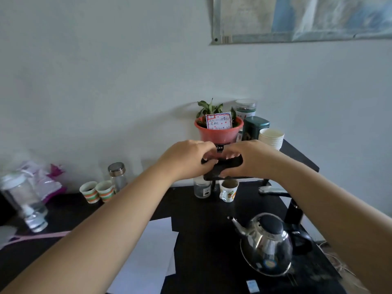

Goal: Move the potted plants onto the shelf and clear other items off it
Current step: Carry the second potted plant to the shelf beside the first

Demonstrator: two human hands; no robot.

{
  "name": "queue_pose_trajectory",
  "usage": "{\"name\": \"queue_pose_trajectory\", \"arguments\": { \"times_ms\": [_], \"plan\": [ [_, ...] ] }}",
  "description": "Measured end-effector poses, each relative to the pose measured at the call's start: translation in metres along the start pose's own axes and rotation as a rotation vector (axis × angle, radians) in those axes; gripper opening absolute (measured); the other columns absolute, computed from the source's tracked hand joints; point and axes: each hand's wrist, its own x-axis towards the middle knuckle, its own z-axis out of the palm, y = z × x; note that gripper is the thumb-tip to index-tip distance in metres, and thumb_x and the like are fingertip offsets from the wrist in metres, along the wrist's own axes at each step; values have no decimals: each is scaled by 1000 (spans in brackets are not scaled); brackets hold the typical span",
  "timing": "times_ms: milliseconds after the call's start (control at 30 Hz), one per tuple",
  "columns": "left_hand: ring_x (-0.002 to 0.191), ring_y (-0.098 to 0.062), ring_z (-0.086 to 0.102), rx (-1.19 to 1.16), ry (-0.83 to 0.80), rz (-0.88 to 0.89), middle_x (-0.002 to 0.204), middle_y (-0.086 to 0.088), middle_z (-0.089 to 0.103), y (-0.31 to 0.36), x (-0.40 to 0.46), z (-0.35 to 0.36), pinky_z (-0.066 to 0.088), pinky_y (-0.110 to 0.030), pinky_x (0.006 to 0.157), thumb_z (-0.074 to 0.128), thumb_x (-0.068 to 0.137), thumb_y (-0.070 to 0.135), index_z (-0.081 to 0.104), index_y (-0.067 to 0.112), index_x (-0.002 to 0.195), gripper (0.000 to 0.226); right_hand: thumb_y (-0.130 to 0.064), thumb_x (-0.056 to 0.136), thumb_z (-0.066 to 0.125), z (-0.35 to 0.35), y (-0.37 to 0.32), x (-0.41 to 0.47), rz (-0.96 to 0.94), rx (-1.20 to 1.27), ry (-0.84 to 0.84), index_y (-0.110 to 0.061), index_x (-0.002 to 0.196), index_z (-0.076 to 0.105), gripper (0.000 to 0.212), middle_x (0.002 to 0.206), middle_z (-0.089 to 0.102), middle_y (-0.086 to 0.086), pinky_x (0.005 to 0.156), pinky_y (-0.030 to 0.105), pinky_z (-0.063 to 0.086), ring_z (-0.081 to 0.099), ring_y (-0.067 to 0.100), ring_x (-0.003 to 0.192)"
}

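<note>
A red pot (218, 134) holds a small green plant (209, 108) and a handwritten card (219, 121). It stands at the left end of the black shelf (297, 154), on a black saucer (230, 164). My left hand (186, 159) and my right hand (251, 159) meet in front of the pot's base, fingers curled round the saucer's edge from either side. Behind the pot on the shelf are a green tin (254, 127), a clear jar (246, 108) and a stack of white paper cups (271, 137).
Under the shelf stand a glass jar (202, 188) and a printed mug (228, 190). On the black table (201, 240) are a steel kettle (267, 245), white paper sheets (152, 251), two striped cups (97, 190), a lidded bottle (117, 175) and a clear jug (25, 200).
</note>
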Motion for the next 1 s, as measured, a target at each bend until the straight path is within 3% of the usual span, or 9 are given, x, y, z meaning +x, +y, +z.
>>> {"name": "queue_pose_trajectory", "arguments": {
  "times_ms": [133,267,467,633,733,867,1000],
  "plan": [
    [102,-22,57,19,-5,-83,111,-2,63,45,-52,-6,47,-36,86,52,88,38,56,19,113,31,-49,74,68,0,-19,-54,-40,22,20,-21,116,58,52,117,64,-5,86,27,46,58,15,105],
    [104,-22,57,3,-8,-187,113,-1,62,85,-105,-10,44,-31,85,53,87,39,57,20,113,32,-53,73,67,1,-39,-104,-104,15,-8,-22,114,58,52,113,63,-6,76,25,41,55,12,94],
    [99,-22,58,7,-69,-314,106,-1,64,124,-189,-28,47,-33,82,53,86,39,59,20,105,27,-56,71,66,1,-80,-160,-162,18,-130,-22,120,54,60,115,62,-4,85,30,44,56,16,105],
    [94,-19,57,23,-55,-430,102,0,63,130,-260,-51,47,-32,79,52,87,40,58,20,107,29,-58,71,66,8,-135,-182,-261,55,-150,-24,116,54,58,112,62,-8,84,29,44,51,10,93],
    [91,-17,55,36,-42,-538,92,6,55,130,-313,-71,45,-31,76,52,87,40,59,21,105,27,-58,72,65,18,-185,-189,-376,54,-173,-22,114,55,56,112,63,-6,80,26,42,54,12,94],
    [92,-18,56,88,-1,-737,96,2,61,122,-424,-107,47,-35,82,55,84,39,61,22,101,24,-55,72,66,34,-292,-210,-605,116,-196,-20,115,56,56,112,63,-3,80,26,42,54,14,92],
    [93,-22,58,173,23,-955,93,-1,60,126,-551,-142,40,-29,71,56,83,33,59,24,92,13,-52,71,69,53,-412,-252,-825,170,-222,-20,114,57,55,111,64,-1,86,31,44,58,20,103]
  ]
}}
